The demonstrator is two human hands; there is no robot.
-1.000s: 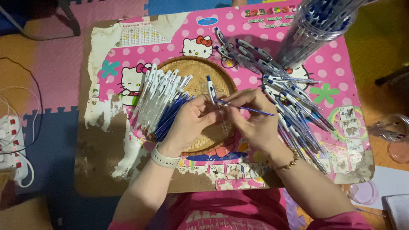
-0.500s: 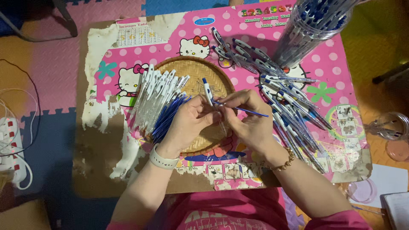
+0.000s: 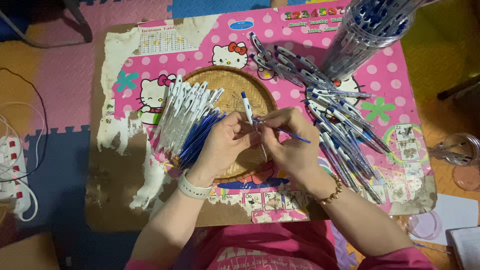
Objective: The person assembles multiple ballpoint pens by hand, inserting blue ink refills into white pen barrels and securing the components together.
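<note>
- Left hand is curled shut around a white pen barrel, held over the round woven tray; the barrel's blue-tipped end points away from the person.
- Right hand is pinched closed, fingertips on a thin blue refill that sticks out to the right, its near end at the barrel. Whether it is already inside the barrel is hidden by the fingers.
- Step in hand, judged: feeding the refill into the barrel.
- To do it well: keep the barrel steady in the left hand, line the refill up with the barrel's axis, grip close to the entering end so the thin tube does not bow, push straight without force.
- Keep both hands above the tray so a dropped part lands there.
- Pile of white barrels and blue refills lies on the tray's left side, just beside the left wrist; avoid sweeping it.
- Assembled pens lie on the pink table, right of the hands.
</note>
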